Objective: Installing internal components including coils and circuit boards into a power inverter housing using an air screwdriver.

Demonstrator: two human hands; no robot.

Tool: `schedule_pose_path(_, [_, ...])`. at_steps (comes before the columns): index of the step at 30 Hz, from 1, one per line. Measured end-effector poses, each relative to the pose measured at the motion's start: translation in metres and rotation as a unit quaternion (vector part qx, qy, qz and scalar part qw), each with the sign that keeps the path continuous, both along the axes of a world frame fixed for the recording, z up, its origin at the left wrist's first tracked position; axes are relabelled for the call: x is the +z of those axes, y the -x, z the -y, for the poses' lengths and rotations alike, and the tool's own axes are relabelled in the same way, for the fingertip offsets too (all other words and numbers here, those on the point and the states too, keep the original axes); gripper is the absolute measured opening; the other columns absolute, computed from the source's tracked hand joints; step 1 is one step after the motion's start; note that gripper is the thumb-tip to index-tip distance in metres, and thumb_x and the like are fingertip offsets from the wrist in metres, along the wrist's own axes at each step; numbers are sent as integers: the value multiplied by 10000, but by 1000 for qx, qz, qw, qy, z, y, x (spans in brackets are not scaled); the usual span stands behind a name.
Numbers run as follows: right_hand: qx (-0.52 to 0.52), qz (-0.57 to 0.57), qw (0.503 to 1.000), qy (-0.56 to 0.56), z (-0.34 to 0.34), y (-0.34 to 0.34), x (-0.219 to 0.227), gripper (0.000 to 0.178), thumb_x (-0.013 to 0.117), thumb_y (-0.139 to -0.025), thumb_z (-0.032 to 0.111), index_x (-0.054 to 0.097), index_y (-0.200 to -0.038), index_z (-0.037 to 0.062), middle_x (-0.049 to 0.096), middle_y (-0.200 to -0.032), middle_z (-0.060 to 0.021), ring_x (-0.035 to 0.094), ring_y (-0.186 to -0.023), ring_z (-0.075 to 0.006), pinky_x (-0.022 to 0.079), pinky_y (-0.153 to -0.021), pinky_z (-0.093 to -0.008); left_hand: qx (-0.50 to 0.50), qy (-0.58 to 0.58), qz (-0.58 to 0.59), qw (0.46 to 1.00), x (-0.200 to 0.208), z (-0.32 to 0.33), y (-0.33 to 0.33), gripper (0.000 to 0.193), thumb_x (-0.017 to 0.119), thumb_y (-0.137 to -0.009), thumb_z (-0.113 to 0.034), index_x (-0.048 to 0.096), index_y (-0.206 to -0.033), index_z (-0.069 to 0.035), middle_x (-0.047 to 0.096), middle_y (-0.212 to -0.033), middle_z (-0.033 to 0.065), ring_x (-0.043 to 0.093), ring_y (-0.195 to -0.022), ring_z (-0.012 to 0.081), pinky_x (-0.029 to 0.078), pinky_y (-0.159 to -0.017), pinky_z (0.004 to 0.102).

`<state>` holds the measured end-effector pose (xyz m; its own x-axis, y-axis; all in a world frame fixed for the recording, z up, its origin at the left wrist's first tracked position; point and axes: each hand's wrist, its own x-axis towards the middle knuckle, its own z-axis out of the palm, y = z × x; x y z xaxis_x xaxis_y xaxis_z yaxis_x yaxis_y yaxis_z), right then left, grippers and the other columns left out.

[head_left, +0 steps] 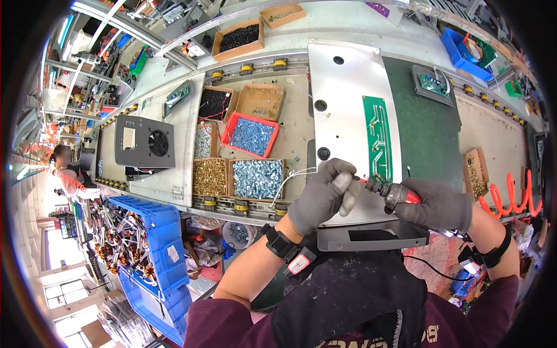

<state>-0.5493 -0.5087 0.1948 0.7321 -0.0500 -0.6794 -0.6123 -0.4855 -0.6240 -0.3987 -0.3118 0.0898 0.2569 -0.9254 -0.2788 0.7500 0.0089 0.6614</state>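
Note:
My right hand [438,204], in a grey glove, grips a black and red power screwdriver [396,196] whose bit points left. My left hand [325,196], gloved too, has its fingers pinched beside the tip of the bit; whatever they hold is too small to make out. Both hands are over the near end of a white metal panel [351,78] with round black inserts. A long green circuit board [377,136] lies on this panel, just beyond the screwdriver. Closest to my body is a dark grey metal bracket [371,242] with a cutout.
Left of the panel stand a red tray of blue-grey small parts [250,135], a box of silvery fasteners [258,178] and a box of brassy ones [210,177]. Farther left is a grey housing with a fan [145,142]. A coiled red hose [510,200] hangs at right.

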Motion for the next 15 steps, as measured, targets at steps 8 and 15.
schedule_pose_path(8, [-175, 68, 969, -163, 13, 14, -13, 488, 609, -877, 462, 567, -1120, 40, 573, -723, -43, 564, -569, -117, 455, -507, -278, -52, -17, 29, 998, 10, 3, -3, 458, 511, -978, -314, 410, -1279, 16, 573, -739, 113, 486, -486, 128, 411, -475, 233])
schedule_pose_path(15, [-226, 85, 958, -154, 26, 20, -18, 435, 664, -852, 410, 560, -1084, 56, 561, -734, -37, 550, -559, -111, 455, -536, -245, -53, -67, 25, 996, 10, 3, -2, 586, 425, -979, -465, 444, -1235, 62, 578, -760, 111, 481, -497, 126, 401, -459, 245])
